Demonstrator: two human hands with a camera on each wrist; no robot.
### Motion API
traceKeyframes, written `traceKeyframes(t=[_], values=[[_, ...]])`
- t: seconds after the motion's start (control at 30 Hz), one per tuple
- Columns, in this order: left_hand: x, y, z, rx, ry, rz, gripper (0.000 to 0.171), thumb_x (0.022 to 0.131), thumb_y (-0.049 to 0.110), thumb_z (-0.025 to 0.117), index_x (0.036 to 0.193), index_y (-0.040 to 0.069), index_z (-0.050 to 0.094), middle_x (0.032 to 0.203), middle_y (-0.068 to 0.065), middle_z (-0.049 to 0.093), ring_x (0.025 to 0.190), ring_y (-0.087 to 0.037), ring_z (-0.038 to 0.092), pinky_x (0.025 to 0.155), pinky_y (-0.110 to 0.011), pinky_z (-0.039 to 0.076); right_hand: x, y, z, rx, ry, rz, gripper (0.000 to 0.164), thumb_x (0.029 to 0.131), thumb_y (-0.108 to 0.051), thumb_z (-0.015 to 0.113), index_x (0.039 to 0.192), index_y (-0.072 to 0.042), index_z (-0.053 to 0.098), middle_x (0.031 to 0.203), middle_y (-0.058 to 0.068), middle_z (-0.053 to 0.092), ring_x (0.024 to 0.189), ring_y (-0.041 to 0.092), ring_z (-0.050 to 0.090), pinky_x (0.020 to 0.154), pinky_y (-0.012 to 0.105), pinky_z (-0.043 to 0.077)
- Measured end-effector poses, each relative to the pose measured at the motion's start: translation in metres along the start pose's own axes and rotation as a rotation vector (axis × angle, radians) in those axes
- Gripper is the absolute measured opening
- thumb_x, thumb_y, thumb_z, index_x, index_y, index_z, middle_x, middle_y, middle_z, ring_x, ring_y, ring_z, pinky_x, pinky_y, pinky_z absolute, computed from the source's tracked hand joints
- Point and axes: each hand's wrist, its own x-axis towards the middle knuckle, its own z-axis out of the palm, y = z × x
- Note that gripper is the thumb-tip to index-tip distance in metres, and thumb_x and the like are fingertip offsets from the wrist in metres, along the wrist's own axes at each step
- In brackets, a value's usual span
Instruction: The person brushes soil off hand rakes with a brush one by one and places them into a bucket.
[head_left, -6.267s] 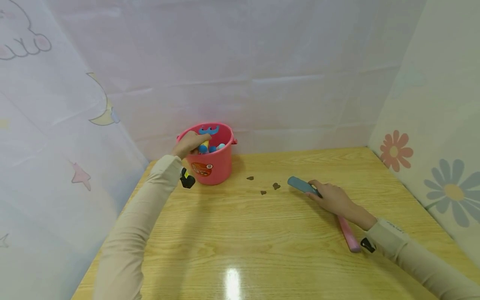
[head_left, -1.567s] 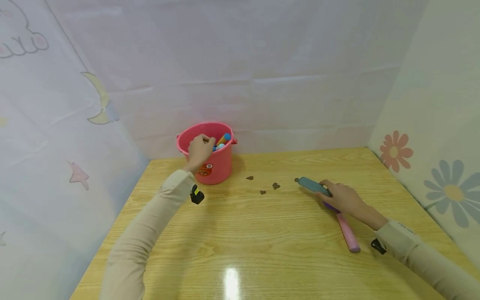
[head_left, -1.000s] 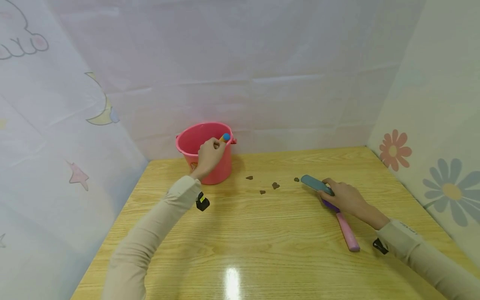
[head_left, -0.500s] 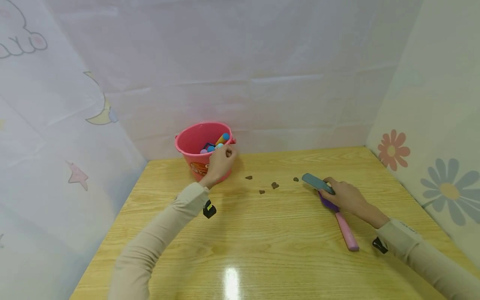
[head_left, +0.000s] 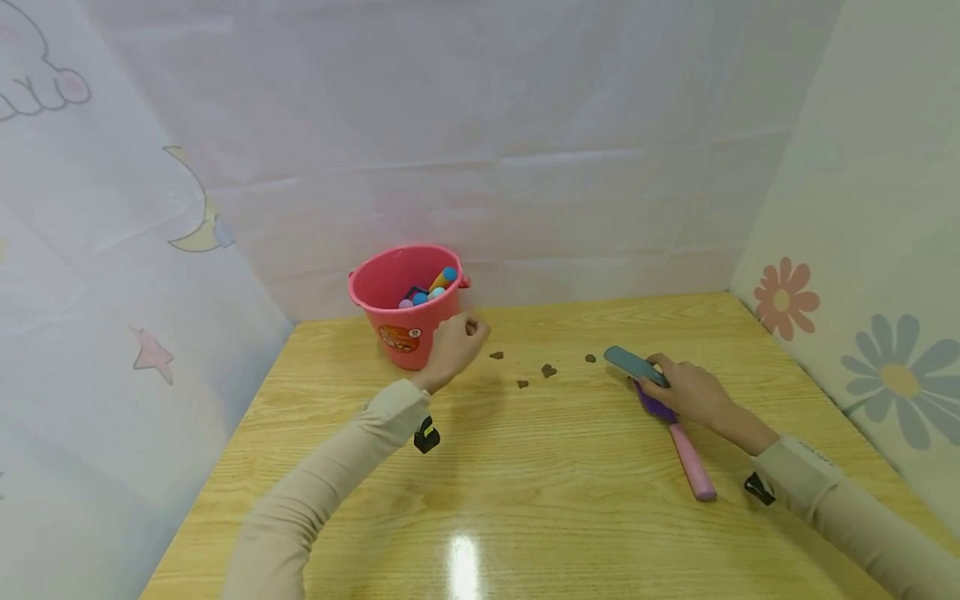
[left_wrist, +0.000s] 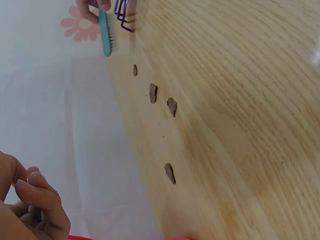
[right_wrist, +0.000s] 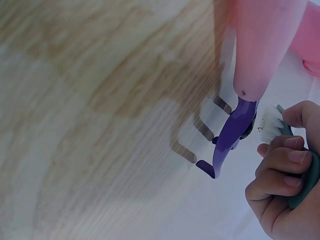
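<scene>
My left hand (head_left: pixel 453 343) hovers in front of the pink bucket (head_left: pixel 441 333), its fingers loosely curled. In the left wrist view no object shows between those fingers (left_wrist: pixel 45 200). Several flat brown bits (head_left: pixel 549 371) lie on the table to its right. My right hand (head_left: pixel 693 396) grips a blue-grey brush (head_left: pixel 633 365); its pale bristles (right_wrist: pixel 271 122) show in the right wrist view, dirt specks among them. Below that hand lies a small hand rake with a purple head (head_left: pixel 656 407) and pink handle (head_left: pixel 692 462), partly hidden by the hand and brush in the head view.
Inside the bucket are balls (head_left: pixel 420 299) and a yellow stick with a blue end (head_left: pixel 443 280), among other toys. The wooden table (head_left: pixel 480 467) meets a pale sheet (head_left: pixel 600 217) at the back. Printed sheets stand at both sides.
My left hand has left the bucket's inside and moved right and toward me. The yellow stick it held earliest now leans in the bucket. The brush shifted slightly right, uncovering one brown bit.
</scene>
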Motion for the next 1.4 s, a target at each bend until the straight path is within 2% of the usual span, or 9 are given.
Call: traceKeyframes(t=[0.23,0.37,0.5,0.67,1.03,1.17,1.4], values=[[-0.002,-0.002,0.012,0.036,-0.035,-0.014,0.02,0.096,0.018,0.053,0.079,0.009,0.058,0.067,-0.002,0.054,0.055,-0.013,0.044,0.056,-0.027,0.035,0.001,0.001,-0.001,-0.01,-0.004,0.023,0.051,0.098,-0.03,0.06,0.129,0.01,0.052,0.056,-0.001,0.043,0.043,0.011,0.039,0.041,0.028,0.03],[-0.003,-0.003,0.021,0.055,-0.074,-0.036,0.017,0.096,0.019,0.054,0.083,0.011,0.061,0.074,-0.002,0.063,0.058,-0.009,0.051,0.054,-0.026,0.038,0.001,0.002,-0.003,0.009,-0.011,0.031,0.049,0.099,-0.029,0.059,0.127,0.009,0.052,0.057,0.0,0.047,0.044,0.012,0.042,0.041,0.029,0.033],[-0.006,-0.004,0.029,0.054,-0.119,-0.06,0.017,0.097,0.021,0.054,0.086,0.01,0.062,0.076,-0.002,0.063,0.059,-0.009,0.051,0.054,-0.026,0.039,0.001,0.002,-0.005,0.014,-0.022,0.031,0.048,0.1,-0.029,0.058,0.127,0.01,0.052,0.059,0.001,0.049,0.045,0.014,0.043,0.042,0.03,0.034],[-0.007,-0.005,0.039,0.072,-0.126,-0.061,0.017,0.096,0.023,0.055,0.09,0.01,0.064,0.073,0.001,0.058,0.059,-0.011,0.05,0.057,-0.026,0.041,0.0,0.004,-0.004,-0.009,-0.012,0.022,0.047,0.1,-0.029,0.059,0.126,0.009,0.052,0.058,0.001,0.048,0.044,0.012,0.04,0.041,0.028,0.031],[-0.013,-0.003,0.063,0.041,-0.164,0.001,0.016,0.096,0.018,0.055,0.087,0.01,0.066,0.072,0.002,0.06,0.057,-0.008,0.048,0.058,-0.024,0.041,0.0,0.007,-0.005,0.009,0.001,-0.016,0.043,0.099,-0.023,0.06,0.126,0.009,0.051,0.058,-0.002,0.05,0.043,0.01,0.041,0.039,0.026,0.03],[-0.016,-0.001,0.071,0.025,-0.2,-0.01,0.016,0.097,0.018,0.055,0.088,0.009,0.065,0.074,0.0,0.064,0.057,-0.008,0.052,0.057,-0.025,0.043,0.001,0.008,-0.005,0.005,0.003,-0.018,0.043,0.099,-0.022,0.061,0.126,0.01,0.051,0.057,-0.002,0.048,0.042,0.009,0.04,0.039,0.025,0.03],[-0.02,0.005,0.081,0.052,-0.268,-0.043,0.016,0.097,0.018,0.056,0.089,0.009,0.066,0.074,0.003,0.062,0.055,-0.009,0.049,0.055,-0.025,0.042,0.001,0.011,-0.006,-0.008,0.011,-0.02,0.041,0.098,-0.021,0.062,0.125,0.009,0.052,0.054,-0.002,0.046,0.041,0.01,0.038,0.039,0.024,0.029]])
